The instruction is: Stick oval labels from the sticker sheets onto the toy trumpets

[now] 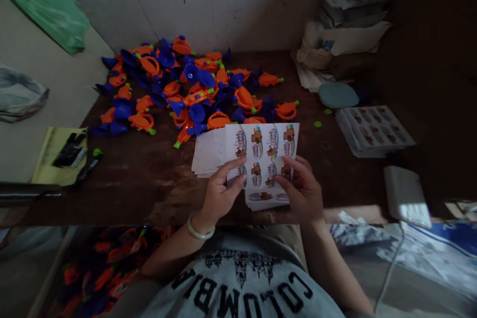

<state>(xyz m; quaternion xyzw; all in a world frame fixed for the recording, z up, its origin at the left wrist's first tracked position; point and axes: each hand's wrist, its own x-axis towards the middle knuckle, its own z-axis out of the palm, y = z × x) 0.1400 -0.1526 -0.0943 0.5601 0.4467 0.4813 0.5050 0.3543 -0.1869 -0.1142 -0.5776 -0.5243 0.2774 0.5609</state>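
A sticker sheet [264, 150] is held over the front of the brown table [156, 169], its lower sides pinched between thumb and fingers of the left hand [219, 195] and right hand [306, 191], orange-and-blue toy horns [197, 113] heaped beyond.

Sticker sheet [264, 151] between both hands [218, 193] over a dark tabletop [141, 179], a heap of orange-and-blue toy horns [197, 98] beyond.

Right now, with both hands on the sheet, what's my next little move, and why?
Maybe have the right hand try peeling the picture beside its thumb, if it's a sticker: that thumb lies there on the sheet, while the left hand holds the other side.
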